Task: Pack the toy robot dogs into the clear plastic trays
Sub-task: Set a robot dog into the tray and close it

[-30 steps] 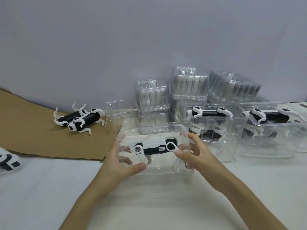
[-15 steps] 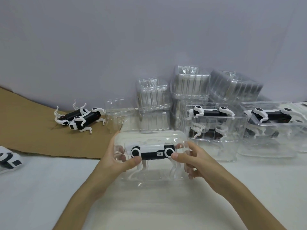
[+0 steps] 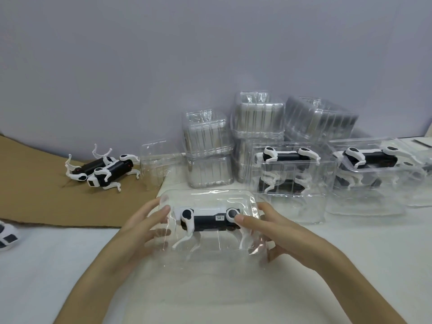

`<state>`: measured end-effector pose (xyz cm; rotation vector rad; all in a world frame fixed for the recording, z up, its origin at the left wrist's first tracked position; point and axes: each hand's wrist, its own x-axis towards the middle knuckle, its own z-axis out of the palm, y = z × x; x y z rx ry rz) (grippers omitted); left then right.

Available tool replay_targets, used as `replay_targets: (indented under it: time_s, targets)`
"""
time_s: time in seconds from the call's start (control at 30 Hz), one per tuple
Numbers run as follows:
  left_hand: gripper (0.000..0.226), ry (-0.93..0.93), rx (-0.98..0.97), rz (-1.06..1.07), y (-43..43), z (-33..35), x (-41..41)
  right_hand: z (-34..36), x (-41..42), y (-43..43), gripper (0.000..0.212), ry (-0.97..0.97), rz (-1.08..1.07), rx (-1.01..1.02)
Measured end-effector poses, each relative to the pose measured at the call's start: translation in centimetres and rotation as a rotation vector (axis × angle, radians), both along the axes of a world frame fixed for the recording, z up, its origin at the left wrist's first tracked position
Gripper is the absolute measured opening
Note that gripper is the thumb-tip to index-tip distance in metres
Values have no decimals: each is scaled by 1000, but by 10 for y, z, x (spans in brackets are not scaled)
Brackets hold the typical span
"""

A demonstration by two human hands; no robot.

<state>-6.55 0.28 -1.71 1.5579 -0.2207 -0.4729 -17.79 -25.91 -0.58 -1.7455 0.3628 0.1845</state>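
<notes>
A clear plastic tray (image 3: 208, 198) stands low over the white table in front of me. A black-and-white toy robot dog (image 3: 207, 221) is inside it, legs pointing down. My left hand (image 3: 140, 228) holds the tray's left end, thumb on the front and fingers behind the plastic. On the right end, my right hand (image 3: 280, 228) grips with its thumb pressed on the front near the dog's hip and its fingers curled under and behind. Two loose dogs (image 3: 109, 174) lie on the cardboard at the left.
Two packed trays with dogs (image 3: 292, 174) (image 3: 374, 169) stand to the right rear. Stacks of empty trays (image 3: 207, 148) line the wall, and one single empty tray (image 3: 156, 167) is beside them. Brown cardboard (image 3: 35, 195) covers the left. Part of another dog (image 3: 7, 237) shows at the left edge.
Both hands have tipped the tray upright and brought it down and nearer to me; the dog inside now shows its side with legs down. The left thumb has slid to the tray's end.
</notes>
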Motion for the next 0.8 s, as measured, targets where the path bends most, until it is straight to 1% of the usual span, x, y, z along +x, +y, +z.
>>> replay_targets:
  time_s: [0.07,0.13,0.2,0.27,0.3,0.33,0.4,0.43,0.47,0.53,0.57,0.63,0.7,0.8]
  targets:
    - [50,-55,29,35,3,-2,3,-1,0,-1,76,3,7,-158]
    - [51,-84,66,36,2,-6,2,-4,0,-4,79,16,6,-279]
    - [49,-85,96,13,-2,-7,-1,-5,0,-8,92,29,-3,-359]
    - [38,-127,143,18,-4,-9,0,-4,0,-9,105,2,-28,-491]
    - [32,-143,163,28,-5,-9,1,-4,0,-8,104,-48,-58,-570]
    - [27,-150,177,37,-5,-10,2,-4,0,-7,95,-122,-103,-634]
    - [20,-151,183,41,-5,-12,2,-1,-3,2,62,-336,-190,-692]
    - [18,-153,184,37,-5,-13,2,2,-4,8,51,-446,-185,-710]
    - [17,-155,184,34,-6,-13,1,6,-6,16,47,-531,-132,-734]
    - [15,-153,166,35,-9,-12,0,11,-8,33,52,-608,73,-806]
    - [17,-148,145,35,-11,-11,-1,12,-9,42,58,-603,188,-846]
    - [29,-142,104,24,-14,-10,-4,9,-10,58,71,-541,356,-896]
    - [38,-128,81,-9,-17,-11,-5,4,-13,68,81,-467,421,-936]
    - [43,-103,85,-57,-18,-12,-7,-1,-23,71,81,-420,426,-1046]
